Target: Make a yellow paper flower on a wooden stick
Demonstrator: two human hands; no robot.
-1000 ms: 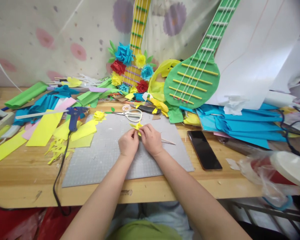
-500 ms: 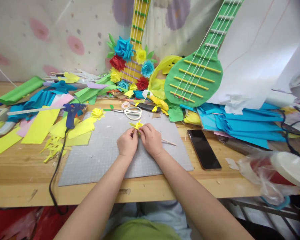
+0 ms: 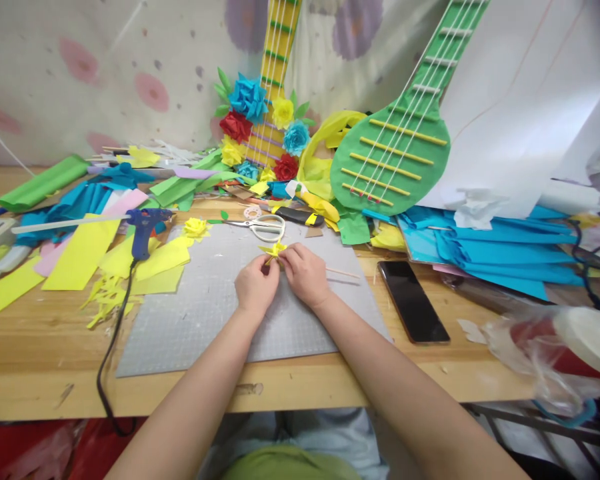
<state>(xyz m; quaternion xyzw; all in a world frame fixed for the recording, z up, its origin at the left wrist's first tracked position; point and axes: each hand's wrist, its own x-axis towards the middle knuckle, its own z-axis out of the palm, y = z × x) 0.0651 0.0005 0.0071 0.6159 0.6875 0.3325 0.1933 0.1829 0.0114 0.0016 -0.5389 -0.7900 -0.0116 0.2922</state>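
Above the middle of the grey cutting mat, a small yellow paper flower (image 3: 277,249) with pointed petals shows between my fingertips. My left hand (image 3: 257,283) is closed, thumb and finger pinching the flower's underside. My right hand (image 3: 304,273) is closed against it from the other side. A thin wooden stick (image 3: 344,273) runs out to the right from my right hand, its inner end hidden by the fingers. Just beyond the hands lie white-handled scissors (image 3: 267,228). A finished yellow paper rose (image 3: 196,229) rests at the mat's far left corner.
A blue glue gun (image 3: 143,233) stands left of the cutting mat (image 3: 190,333), its cord crossing the table edge. Yellow paper strips (image 3: 83,253) lie beyond it. A phone (image 3: 413,300) lies to the right. Behind stand a green paper instrument (image 3: 393,160) and a yellow one (image 3: 275,67) with paper flowers.
The stick's free end has risen slightly and swung away from me, with its shadow now showing on the mat. Both hands stay at the flower, and the view has shifted a little.
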